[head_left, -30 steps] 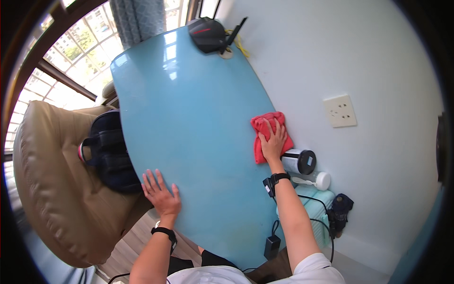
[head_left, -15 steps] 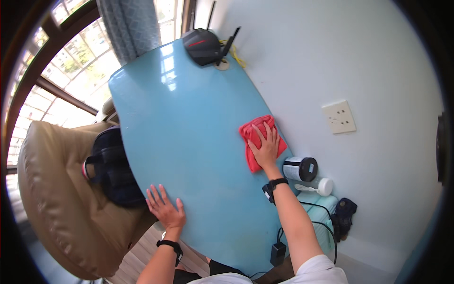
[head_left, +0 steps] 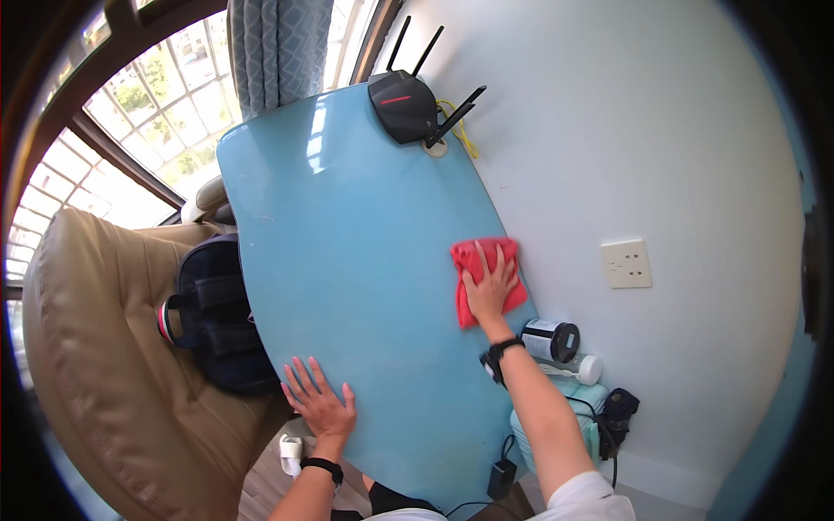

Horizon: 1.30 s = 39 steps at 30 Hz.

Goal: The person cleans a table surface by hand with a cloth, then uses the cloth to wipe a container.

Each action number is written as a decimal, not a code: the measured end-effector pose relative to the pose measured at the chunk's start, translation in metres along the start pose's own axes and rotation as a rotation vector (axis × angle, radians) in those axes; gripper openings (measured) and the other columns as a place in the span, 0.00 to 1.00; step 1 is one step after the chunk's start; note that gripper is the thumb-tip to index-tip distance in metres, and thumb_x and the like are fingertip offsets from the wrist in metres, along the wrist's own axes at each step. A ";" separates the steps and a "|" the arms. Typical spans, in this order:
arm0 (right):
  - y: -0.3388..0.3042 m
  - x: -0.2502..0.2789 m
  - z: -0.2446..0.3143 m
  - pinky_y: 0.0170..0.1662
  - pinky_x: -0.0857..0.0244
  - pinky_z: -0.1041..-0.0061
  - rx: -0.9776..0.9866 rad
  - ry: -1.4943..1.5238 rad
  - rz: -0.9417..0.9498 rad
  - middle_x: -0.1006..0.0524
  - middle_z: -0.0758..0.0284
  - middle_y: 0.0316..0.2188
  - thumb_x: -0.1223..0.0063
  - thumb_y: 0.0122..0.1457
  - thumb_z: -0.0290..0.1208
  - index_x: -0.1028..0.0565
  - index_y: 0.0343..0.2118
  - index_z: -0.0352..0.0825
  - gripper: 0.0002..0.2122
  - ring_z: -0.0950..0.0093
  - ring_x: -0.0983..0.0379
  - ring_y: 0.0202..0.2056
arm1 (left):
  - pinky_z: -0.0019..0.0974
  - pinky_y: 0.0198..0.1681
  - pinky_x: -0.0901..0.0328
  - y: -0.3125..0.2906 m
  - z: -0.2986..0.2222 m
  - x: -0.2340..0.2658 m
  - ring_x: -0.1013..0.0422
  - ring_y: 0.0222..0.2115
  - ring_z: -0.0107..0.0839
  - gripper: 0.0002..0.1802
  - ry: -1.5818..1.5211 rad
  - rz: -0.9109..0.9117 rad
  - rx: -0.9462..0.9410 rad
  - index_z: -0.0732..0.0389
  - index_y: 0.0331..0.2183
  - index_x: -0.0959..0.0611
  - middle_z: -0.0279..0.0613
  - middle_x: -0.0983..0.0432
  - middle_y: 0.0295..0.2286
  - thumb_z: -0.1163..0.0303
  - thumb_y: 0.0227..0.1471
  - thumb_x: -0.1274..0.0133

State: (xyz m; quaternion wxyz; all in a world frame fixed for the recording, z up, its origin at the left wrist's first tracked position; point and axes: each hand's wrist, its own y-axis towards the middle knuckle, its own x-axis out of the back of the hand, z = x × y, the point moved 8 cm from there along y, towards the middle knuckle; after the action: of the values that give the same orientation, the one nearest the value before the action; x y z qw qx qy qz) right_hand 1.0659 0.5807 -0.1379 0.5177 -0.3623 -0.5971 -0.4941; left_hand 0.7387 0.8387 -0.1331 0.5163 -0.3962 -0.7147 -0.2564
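A folded red cloth (head_left: 466, 300) lies on the light-blue tabletop (head_left: 365, 217), close to its wall-side edge. My right hand (head_left: 490, 286) presses down on it from above, fingers spread over the fabric, not wrapped round it. Flat on the near left edge of the table rests my left hand (head_left: 321, 406), its fingers apart and nothing in it. Both wrists wear black bands.
At the far corner stands a black router (head_left: 404, 106) with raised antennas. A dark-lidded jar (head_left: 551, 340) and a white-capped bottle (head_left: 589, 370) lie beside the right forearm. A wall socket (head_left: 626, 265) is right; a tan chair (head_left: 95, 347) holding a dark backpack (head_left: 217, 321) is left.
The whole view has shifted, so most things sit lower in it. Under my right hand the cloth has shifted slightly and its folds look different. My left hand stays on the near left edge.
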 end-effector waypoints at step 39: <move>-0.012 0.024 0.118 0.69 0.61 0.41 0.392 0.366 0.076 0.41 0.62 0.68 0.40 0.53 0.48 0.32 0.64 0.56 0.32 0.47 0.48 0.67 | 0.58 0.70 0.61 0.000 0.001 0.005 0.57 0.70 0.55 0.42 0.024 -0.118 -0.025 0.64 0.67 0.39 0.55 0.51 0.68 0.60 0.53 0.50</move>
State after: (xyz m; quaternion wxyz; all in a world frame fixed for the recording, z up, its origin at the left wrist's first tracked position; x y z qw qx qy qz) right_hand 1.0190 0.6894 -0.1138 0.6954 -0.1818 -0.5640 -0.4064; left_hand 0.7373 0.8404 -0.1285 0.5040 -0.3567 -0.7273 -0.2998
